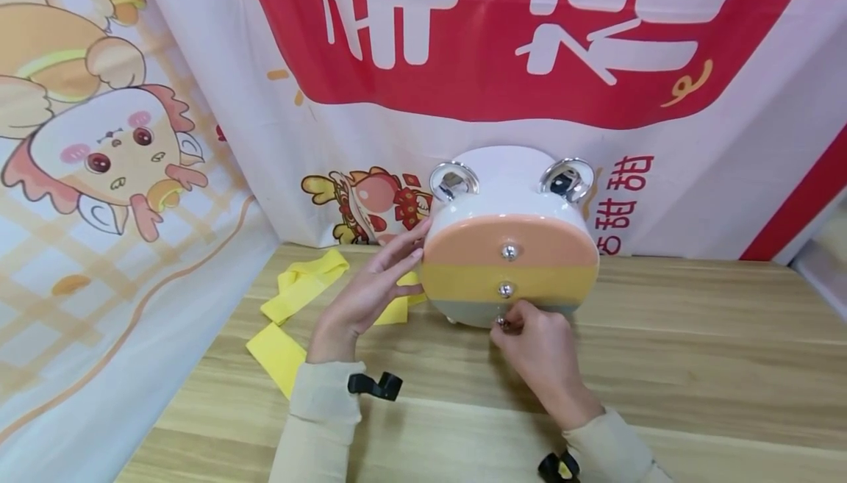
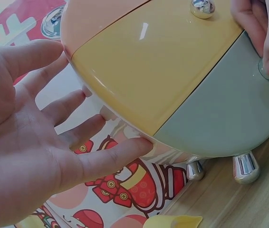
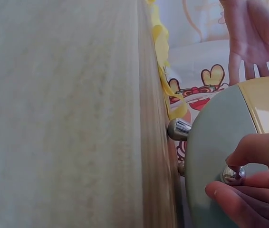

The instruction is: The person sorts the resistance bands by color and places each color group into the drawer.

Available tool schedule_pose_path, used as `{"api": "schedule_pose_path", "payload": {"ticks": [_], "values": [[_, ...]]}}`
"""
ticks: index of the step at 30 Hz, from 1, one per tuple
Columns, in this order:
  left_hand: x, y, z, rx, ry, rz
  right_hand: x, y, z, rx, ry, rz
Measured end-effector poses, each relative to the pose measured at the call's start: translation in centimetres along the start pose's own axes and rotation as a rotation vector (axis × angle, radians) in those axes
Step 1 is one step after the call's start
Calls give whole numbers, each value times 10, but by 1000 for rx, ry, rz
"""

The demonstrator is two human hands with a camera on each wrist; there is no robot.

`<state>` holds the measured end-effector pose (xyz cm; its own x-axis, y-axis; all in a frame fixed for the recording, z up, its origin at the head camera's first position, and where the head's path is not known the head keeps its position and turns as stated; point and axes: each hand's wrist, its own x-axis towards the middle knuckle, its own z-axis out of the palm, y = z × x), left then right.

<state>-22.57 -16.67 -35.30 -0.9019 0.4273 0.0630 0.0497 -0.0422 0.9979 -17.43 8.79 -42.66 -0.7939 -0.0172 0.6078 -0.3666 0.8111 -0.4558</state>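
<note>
A small oval drawer cabinet (image 1: 523, 237) stands on the wooden table, its front banded in coral, yellow and grey-green drawers with a round silver knob on each. With thumb and fingers my right hand (image 1: 539, 340) pinches the knob (image 3: 233, 175) of the bottom grey-green drawer (image 2: 220, 104). That drawer's face looks flush with the yellow one (image 2: 148, 61) above. My left hand (image 1: 370, 288) steadies the cabinet's left side, its spread fingertips (image 2: 137, 148) touching the edge and the palm away from it. Short silver feet (image 2: 245, 168) show under the cabinet.
Yellow cloth strips (image 1: 304, 284) lie on the table (image 1: 695, 365) left of the cabinet and behind my left forearm. Two silver rings (image 1: 567, 180) stick up from the cabinet's white top. A printed curtain (image 1: 370, 137) hangs close behind, another at the left.
</note>
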Motion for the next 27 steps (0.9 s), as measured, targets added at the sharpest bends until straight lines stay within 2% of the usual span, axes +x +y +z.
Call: {"api": "schedule_pose_path", "payload": {"ticks": [7, 14, 20, 27], "values": [[1, 1, 1, 12, -4, 3, -5, -1, -5, 0, -8, 35], [1, 0, 0, 10, 5, 8, -16, -9, -15, 14, -86, 82], [2, -1, -1, 15, 2, 3, -32, -12, -25, 36, -56, 46], [2, -1, -2, 8, -3, -3, -48, -18, -33, 14, -71, 46]]}}
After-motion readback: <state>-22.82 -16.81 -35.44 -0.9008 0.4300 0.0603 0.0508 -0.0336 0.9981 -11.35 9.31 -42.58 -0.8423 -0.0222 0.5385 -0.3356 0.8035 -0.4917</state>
